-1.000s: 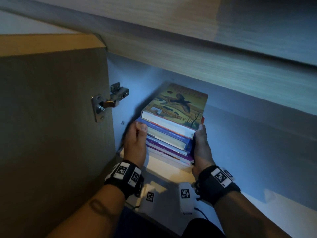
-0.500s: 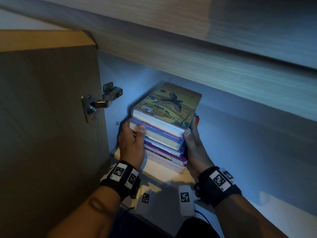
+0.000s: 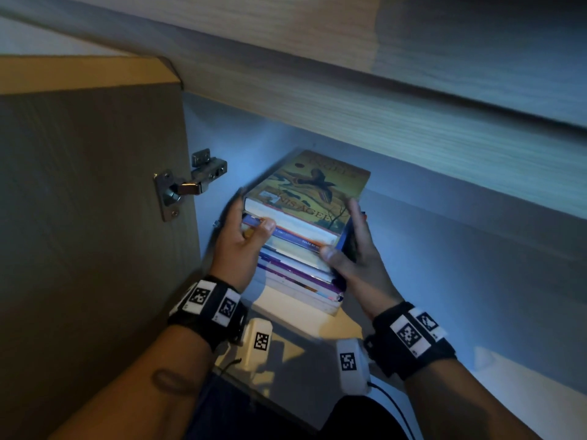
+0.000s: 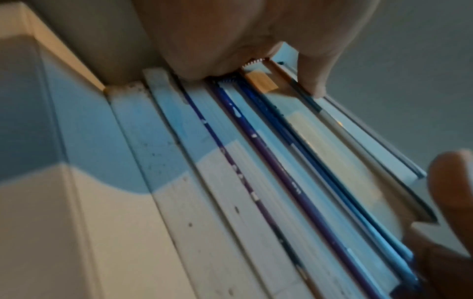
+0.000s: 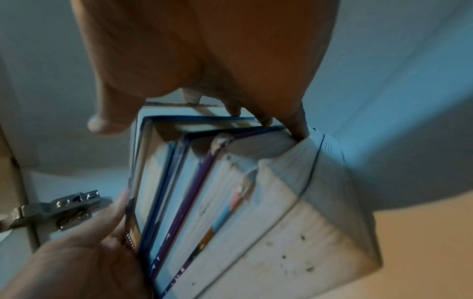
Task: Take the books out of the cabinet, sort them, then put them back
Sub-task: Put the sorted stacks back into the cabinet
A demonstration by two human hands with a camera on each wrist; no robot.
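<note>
Stack: books (image 3: 301,236) lie flat in a pile on the cabinet (image 3: 476,281) floor, near its left wall, beside the open door (image 3: 95,217).
Long axis: covers run front to back, away from the person.
Left hand (image 3: 236,246): at the pile's left side, thumb and fingers curled round its upper books.
Right hand (image 3: 355,258): at the right side, fingers up the edge, thumb across the front.
Nearer hand: neither; the pile sits between both.
Judgement: a two-handed lift outward seems next.

top book (image 3: 313,188) title blurred, forearms cropped
</note>
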